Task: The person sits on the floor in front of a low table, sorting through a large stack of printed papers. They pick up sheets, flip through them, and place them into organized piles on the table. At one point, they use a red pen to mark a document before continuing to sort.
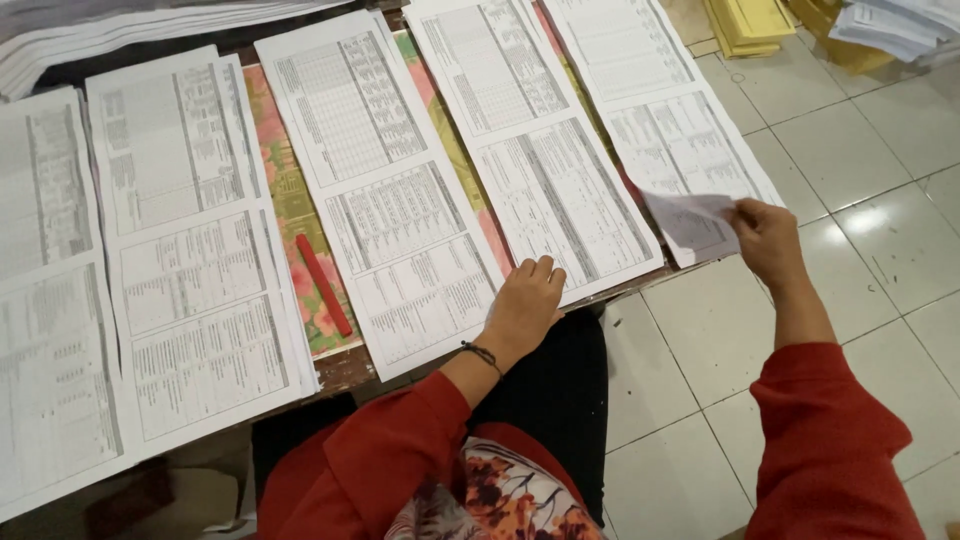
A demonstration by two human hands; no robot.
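With your right hand (768, 240) pinching the loose sheet (692, 222) at the rightmost stack (672, 130), you keep your left hand (525, 305), fingers curled, empty, flat on the neighbouring stack (545, 160) to steady it.

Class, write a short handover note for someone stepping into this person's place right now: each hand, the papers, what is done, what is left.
Left hand: flat on the near edge of a printed stack, nothing in its grip.
Right hand: pinching a loose sheet lifted at the rightmost stack.
Table: five stacks in a row, red pen lying between two of them.
Done: one sheet lifted.
Left: other stacks lie flat; that sheet is not yet set down.
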